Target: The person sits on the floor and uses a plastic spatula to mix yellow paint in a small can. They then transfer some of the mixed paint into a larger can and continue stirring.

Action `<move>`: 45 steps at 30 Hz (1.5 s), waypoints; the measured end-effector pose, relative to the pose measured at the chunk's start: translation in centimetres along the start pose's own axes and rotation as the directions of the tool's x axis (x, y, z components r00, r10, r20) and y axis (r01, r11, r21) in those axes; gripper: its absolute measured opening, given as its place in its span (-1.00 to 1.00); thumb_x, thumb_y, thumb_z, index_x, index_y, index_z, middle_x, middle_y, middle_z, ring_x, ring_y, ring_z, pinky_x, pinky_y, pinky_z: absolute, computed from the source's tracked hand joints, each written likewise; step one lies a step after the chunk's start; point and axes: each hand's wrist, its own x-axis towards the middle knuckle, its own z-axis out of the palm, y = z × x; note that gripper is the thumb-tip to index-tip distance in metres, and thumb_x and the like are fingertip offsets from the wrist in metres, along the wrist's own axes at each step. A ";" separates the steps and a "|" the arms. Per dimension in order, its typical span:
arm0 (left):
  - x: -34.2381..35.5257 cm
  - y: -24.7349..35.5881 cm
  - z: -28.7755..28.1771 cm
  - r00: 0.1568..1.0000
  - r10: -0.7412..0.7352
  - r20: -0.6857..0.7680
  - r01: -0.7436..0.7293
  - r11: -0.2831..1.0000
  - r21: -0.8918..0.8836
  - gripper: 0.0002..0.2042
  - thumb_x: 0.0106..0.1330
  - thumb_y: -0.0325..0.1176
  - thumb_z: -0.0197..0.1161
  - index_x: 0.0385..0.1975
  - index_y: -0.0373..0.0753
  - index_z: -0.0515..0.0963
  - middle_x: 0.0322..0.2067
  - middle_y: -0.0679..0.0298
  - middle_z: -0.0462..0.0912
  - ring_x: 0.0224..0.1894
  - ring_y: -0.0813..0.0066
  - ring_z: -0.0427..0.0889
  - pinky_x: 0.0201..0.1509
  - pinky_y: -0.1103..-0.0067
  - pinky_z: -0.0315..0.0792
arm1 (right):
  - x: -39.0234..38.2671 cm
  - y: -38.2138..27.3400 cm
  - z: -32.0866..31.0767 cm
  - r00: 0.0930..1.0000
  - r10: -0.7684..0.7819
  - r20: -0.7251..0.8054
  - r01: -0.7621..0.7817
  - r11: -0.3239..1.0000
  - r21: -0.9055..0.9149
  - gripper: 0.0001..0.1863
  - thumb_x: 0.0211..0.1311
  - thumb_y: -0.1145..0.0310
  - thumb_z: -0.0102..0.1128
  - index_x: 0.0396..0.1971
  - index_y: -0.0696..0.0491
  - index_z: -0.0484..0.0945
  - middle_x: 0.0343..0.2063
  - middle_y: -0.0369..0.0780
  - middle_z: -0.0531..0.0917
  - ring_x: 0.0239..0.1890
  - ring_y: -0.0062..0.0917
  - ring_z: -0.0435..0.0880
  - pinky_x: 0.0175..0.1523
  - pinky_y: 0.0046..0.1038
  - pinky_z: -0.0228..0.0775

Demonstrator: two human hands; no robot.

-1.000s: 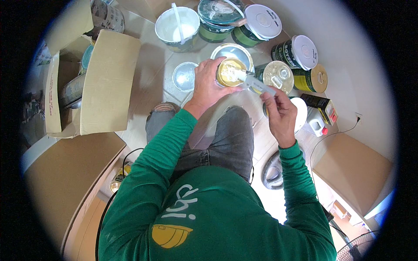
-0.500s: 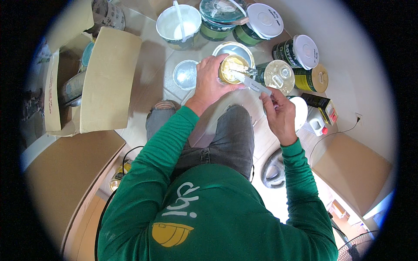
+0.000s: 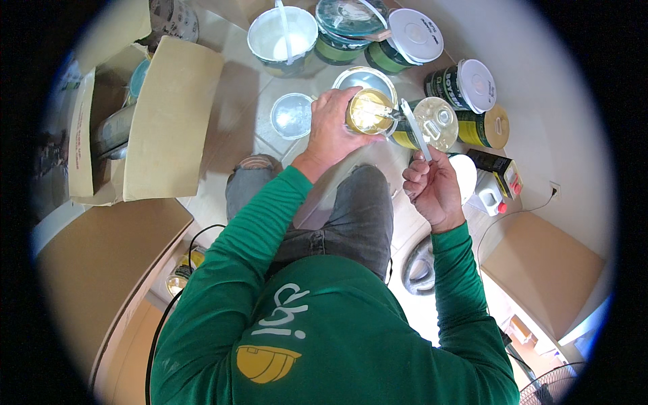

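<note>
My left hand (image 3: pixel 332 125) is wrapped round the side of a small tin (image 3: pixel 361 125) with a golden inside, held over a larger round metal container (image 3: pixel 364 73). A shiny grey bit shows at the tin's right rim; what it is I cannot make out. My right hand (image 3: pixel 432 185) grips a putty knife (image 3: pixel 415 128) with a pale, narrow blade, fingers curled round its lower end. Its blade points up, turned almost edge-on, just right of the tin and apart from it. Behind the blade stands a can (image 3: pixel 435 121) with a pale, smeared top.
A white bucket (image 3: pixel 260 44), several lidded tubs (image 3: pixel 415 34) and a clear round lid (image 3: pixel 291 116) are on the tiled floor. An open cardboard box (image 3: pixel 172 121) stands left. At right are a white jug (image 3: pixel 487 196), a black box (image 3: pixel 493 163) and a cable (image 3: pixel 513 214).
The putty knife has come out of the tin to the right and turned from flat to nearly edge-on and upright. My right hand has rolled palm-up. The tin has shifted slightly right.
</note>
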 end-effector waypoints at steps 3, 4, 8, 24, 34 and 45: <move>0.0 0.1 0.0 1.000 -0.003 0.001 0.003 1.000 0.002 0.01 -0.26 0.05 0.88 0.30 -0.17 0.56 0.08 0.12 0.71 0.19 -0.03 0.60 0.30 0.12 0.37 | 0.3 0.4 -0.4 0.993 0.072 0.094 -0.085 0.986 0.147 -0.67 0.65 0.09 0.14 -0.26 0.04 0.58 -0.55 -0.40 0.48 -0.43 -0.56 0.42 -0.39 -0.52 0.27; 0.0 0.1 0.0 1.000 0.001 -0.007 -0.001 1.000 0.005 0.01 -0.26 0.05 0.88 0.30 -0.16 0.56 0.07 0.13 0.71 0.19 -0.02 0.60 0.29 0.12 0.37 | 0.3 0.5 -0.3 0.992 0.083 0.099 -0.099 0.979 0.178 -0.66 0.66 0.09 0.13 -0.27 0.04 0.58 -0.56 -0.41 0.46 -0.44 -0.56 0.40 -0.40 -0.52 0.26; -0.1 -0.3 -0.1 1.000 0.015 -0.019 -0.015 1.000 0.011 0.02 -0.26 0.04 0.88 0.31 -0.16 0.55 0.06 0.15 0.72 0.19 -0.02 0.60 0.31 0.13 0.38 | 0.0 0.5 0.1 0.991 0.082 0.104 -0.101 0.976 0.193 -0.66 0.66 0.09 0.10 -0.27 0.03 0.57 -0.58 -0.42 0.42 -0.44 -0.55 0.40 -0.43 -0.50 0.23; -3.7 -6.4 -9.8 0.973 -0.163 -0.162 0.196 0.957 0.213 0.01 -0.07 -0.01 0.87 0.42 -0.23 0.49 0.24 0.05 0.62 0.31 0.00 0.58 0.47 0.17 0.41 | 6.7 -3.0 2.1 0.856 -0.476 0.203 0.508 0.699 -0.504 -0.62 0.71 0.00 0.04 -0.24 -0.02 0.57 -0.50 -0.33 0.55 -0.41 -0.46 0.59 -0.24 -0.40 0.42; -3.2 -5.5 -11.3 0.970 -0.155 -0.185 0.193 0.959 0.208 -0.02 -0.05 0.00 0.86 0.41 -0.23 0.51 0.26 0.09 0.61 0.33 0.05 0.57 0.47 0.18 0.41 | 16.1 -3.0 -1.1 0.682 -0.659 0.317 0.089 -0.355 -0.931 -0.45 0.43 -0.04 0.35 -0.42 0.25 0.68 -0.47 0.11 0.72 -0.40 0.07 0.73 -0.18 0.02 0.52; -1.6 -3.8 -10.9 0.982 -0.074 -0.171 0.107 0.976 0.192 0.01 -0.10 -0.14 0.91 0.40 -0.31 0.49 0.27 0.09 0.58 0.31 0.13 0.60 0.44 0.29 0.49 | 16.0 -2.4 -1.0 0.709 -0.628 0.321 0.056 -0.403 -0.913 -0.44 0.44 -0.05 0.27 -0.41 0.25 0.72 -0.38 0.18 0.74 -0.29 0.22 0.73 -0.08 0.09 0.57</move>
